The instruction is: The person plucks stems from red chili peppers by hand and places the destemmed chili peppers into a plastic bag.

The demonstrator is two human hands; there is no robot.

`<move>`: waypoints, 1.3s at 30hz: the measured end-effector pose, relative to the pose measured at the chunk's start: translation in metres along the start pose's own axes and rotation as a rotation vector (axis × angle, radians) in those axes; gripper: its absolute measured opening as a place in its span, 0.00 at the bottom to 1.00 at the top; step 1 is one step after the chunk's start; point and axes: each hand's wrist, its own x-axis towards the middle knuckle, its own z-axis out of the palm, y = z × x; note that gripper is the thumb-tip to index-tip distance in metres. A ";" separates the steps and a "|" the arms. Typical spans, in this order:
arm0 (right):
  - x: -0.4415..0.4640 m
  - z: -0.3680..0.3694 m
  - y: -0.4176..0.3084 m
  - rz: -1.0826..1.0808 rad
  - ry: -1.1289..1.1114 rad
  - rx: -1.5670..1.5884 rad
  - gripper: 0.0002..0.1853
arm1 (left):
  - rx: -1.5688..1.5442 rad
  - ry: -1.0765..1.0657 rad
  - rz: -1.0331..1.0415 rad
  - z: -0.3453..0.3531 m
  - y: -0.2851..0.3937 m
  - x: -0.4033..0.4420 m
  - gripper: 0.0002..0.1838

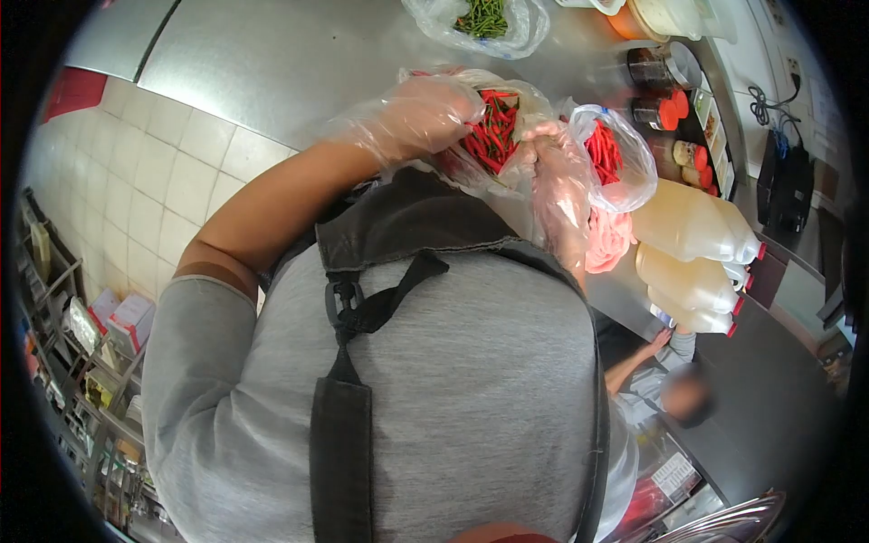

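Note:
An opened clear plastic bag of red chilies (pixel 493 136) lies close in front of my body. My left hand (pixel 425 113), in a clear loose glove, is at the bag's left side with its fingers curled together by the chilies; what they pinch is hidden. On the other side my right hand (pixel 554 176), also gloved, grips the bag's edge. Just right of it stands a second bag with red chilies (pixel 603 152), and a pink cloth (pixel 608 240) is below that bag. Farther forward is a bag of green chilies (pixel 482 18).
Large jugs of pale liquid (pixel 692 222) and lidded jars (pixel 656 113) stand right on the metal counter (pixel 272 63). Another person (pixel 647 380) is at the lower right. A shelf rack (pixel 100 398) stands at the left beyond the tiled floor (pixel 154 172).

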 end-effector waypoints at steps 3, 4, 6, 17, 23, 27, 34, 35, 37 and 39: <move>0.005 0.005 0.009 -0.102 -0.045 -0.337 0.07 | 0.039 -0.060 -0.077 0.004 -0.004 0.005 0.20; 0.006 0.008 0.011 -0.208 -0.112 -0.552 0.08 | 0.041 -0.061 -0.072 0.005 -0.004 0.004 0.20; -0.001 0.012 0.014 -0.140 -0.086 -0.543 0.11 | -0.095 0.107 0.026 0.005 -0.004 0.000 0.25; 0.001 0.005 0.011 -0.271 -0.261 -0.902 0.11 | -0.257 0.089 0.044 -0.015 0.023 -0.005 0.20; -0.012 0.010 -0.010 -0.160 -0.323 -0.552 0.11 | -0.661 -0.041 -0.001 -0.020 0.011 0.001 0.13; -0.002 0.022 -0.039 -0.271 -0.097 -0.538 0.11 | -1.052 0.123 -0.238 -0.008 -0.010 0.002 0.13; 0.064 0.074 -0.093 -0.650 -0.074 -0.875 0.16 | -1.315 0.262 -0.557 -0.032 0.019 -0.008 0.27; 0.068 0.082 -0.099 -0.506 -0.115 -0.912 0.19 | -1.315 0.271 -0.556 -0.030 0.021 -0.008 0.27; 0.087 0.088 -0.099 -0.376 -0.266 -0.754 0.23 | -1.337 0.251 -0.731 -0.029 0.026 -0.006 0.29; 0.088 0.094 -0.109 -0.407 -0.283 -0.822 0.24 | -1.341 0.249 -0.713 -0.040 0.036 -0.010 0.30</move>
